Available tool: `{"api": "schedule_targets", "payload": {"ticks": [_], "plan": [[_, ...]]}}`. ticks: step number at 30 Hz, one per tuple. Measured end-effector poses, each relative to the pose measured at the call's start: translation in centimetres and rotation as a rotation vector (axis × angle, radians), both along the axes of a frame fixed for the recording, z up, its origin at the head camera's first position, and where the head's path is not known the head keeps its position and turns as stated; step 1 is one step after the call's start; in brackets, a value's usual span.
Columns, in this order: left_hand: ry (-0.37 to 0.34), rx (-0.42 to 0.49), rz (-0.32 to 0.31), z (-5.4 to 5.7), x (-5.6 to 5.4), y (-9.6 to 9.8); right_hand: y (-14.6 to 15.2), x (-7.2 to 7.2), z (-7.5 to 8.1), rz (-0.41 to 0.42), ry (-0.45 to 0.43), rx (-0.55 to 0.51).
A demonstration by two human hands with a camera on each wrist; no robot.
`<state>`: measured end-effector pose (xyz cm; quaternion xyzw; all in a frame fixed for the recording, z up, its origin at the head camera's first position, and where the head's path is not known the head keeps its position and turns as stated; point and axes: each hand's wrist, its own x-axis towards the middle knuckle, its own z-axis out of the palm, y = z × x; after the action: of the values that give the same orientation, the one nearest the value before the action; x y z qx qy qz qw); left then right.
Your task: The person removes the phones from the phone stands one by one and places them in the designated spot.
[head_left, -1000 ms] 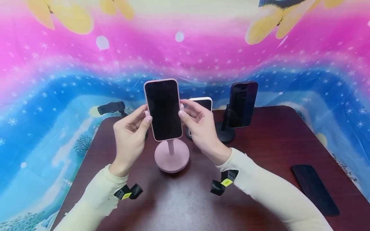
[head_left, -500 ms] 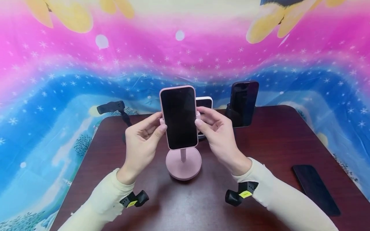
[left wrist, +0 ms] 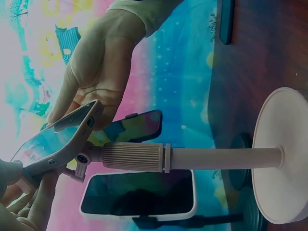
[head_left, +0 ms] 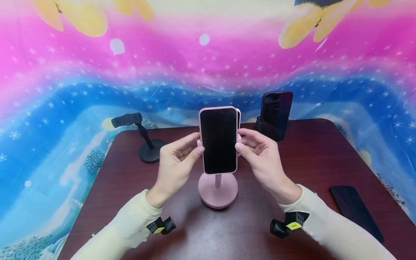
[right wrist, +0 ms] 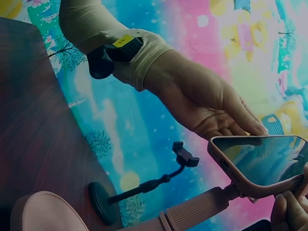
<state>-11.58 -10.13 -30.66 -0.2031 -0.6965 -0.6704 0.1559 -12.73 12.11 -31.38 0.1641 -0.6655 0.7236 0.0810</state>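
Observation:
A phone in a pink case (head_left: 218, 141) sits upright in the clamp of a pink phone stand (head_left: 217, 191), its dark screen facing me. My left hand (head_left: 177, 162) pinches the clamp's left side between thumb and fingers. On the opposite side, my right hand (head_left: 264, 162) pinches the clamp's right arm the same way. The left wrist view shows the stand's ribbed neck (left wrist: 132, 157), a plain pole and the round base (left wrist: 281, 154). From the right wrist view, the phone (right wrist: 262, 161) tilts back over the neck.
At the back left is an unloaded black phone stand (head_left: 151, 150). A dark phone (head_left: 276, 115) is mounted at the back right. Behind the pink stand, a white-cased phone (left wrist: 139, 192) is mostly hidden from the head view. Another black phone (head_left: 356, 213) lies flat on the table's right side.
Both hands have moved right and nearer to me, carrying the pink stand with its phone along. It now covers most of the white-cased phone and uncovers the black stand at left.

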Motion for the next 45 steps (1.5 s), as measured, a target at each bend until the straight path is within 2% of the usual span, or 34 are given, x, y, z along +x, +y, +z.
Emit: {"api": "schedule_targets", "payload": {"ticks": [7,22,33,45], "plan": [[-0.050,-0.016,-0.004,-0.7,-0.2,0.8,1.0,0.2,-0.4,-0.018,-0.007,0.001],[-0.069,-0.065,-0.019,-1.3,-0.6,1.8,1.9,0.2,-1.4,-0.027,-0.012,-0.057],[-0.053,-0.063,0.010,-1.9,-1.2,1.2,1.2,-0.3,-1.9,-0.015,-0.030,-0.058],[-0.087,-0.027,0.036,-2.4,-1.9,0.6,0.2,-1.1,-2.3,-0.015,-0.050,-0.072]]}}
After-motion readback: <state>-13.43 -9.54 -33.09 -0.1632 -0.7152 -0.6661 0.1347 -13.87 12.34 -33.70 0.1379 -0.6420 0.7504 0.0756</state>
